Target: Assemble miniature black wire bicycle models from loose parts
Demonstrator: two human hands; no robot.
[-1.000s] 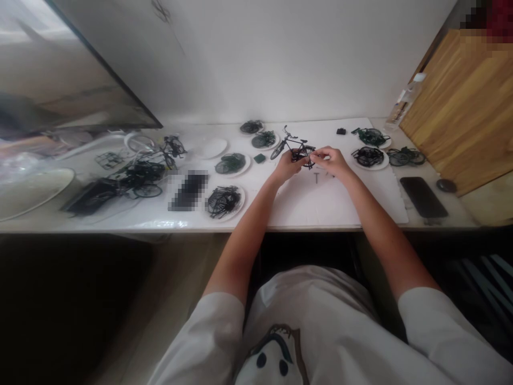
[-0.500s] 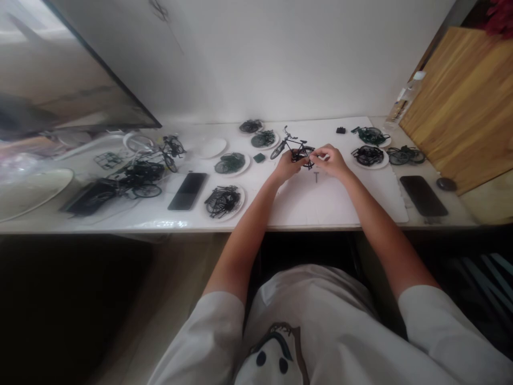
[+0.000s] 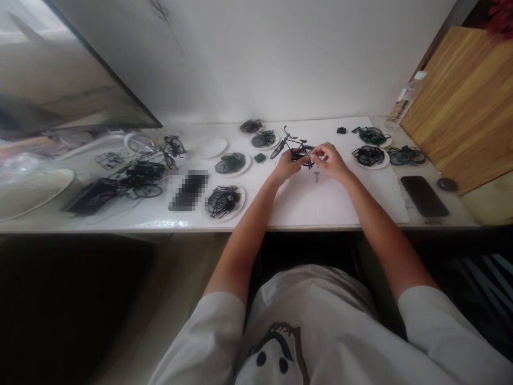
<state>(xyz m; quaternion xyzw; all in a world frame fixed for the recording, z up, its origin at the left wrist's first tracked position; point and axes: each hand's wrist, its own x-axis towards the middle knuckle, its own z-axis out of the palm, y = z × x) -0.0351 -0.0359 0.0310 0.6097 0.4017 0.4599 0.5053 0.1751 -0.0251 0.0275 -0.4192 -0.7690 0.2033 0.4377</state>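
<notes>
Two hands (image 3: 286,167) (image 3: 334,161) meet at one black bicycle (image 3: 295,143).

The single head view looks from above and behind the left hand (image 3: 287,167) and right hand (image 3: 330,161), facing forward and down, far enough back to take in the table (image 3: 138,215) around them and the wall (image 3: 280,59) beyond.

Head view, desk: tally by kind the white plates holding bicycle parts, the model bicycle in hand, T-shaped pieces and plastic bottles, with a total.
White plates with bicycle parts: 6
Model bicycle in hand: 1
T-shaped piece: 1
Plastic bottle: 1
Total: 9
</notes>
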